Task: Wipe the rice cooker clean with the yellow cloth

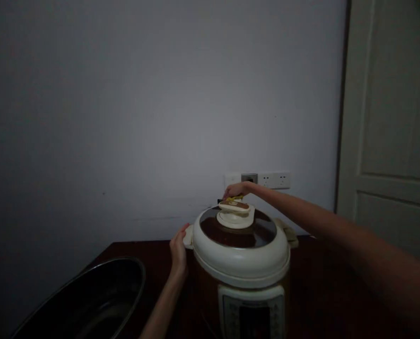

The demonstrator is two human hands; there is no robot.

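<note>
A white and brown electric pressure cooker [241, 263] stands upright with its lid on. My left hand [179, 247] is curled against the white side handle [188, 237], some of its fingers hidden behind. Reaching over from the right, my right hand [235, 190] is behind the lid's knob [234, 206]. Its fingers are closed at a small yellow and black item [233, 199], too dark and partly covered to identify. A control panel [252, 310] with a dark display faces me on the cooker's front.
A large dark basin [100, 301] sits at the left on the dark red tabletop [153, 252]. Behind the cooker, wall sockets [273, 180] are mounted on a pale wall. A light-coloured door [393, 141] stands at the right.
</note>
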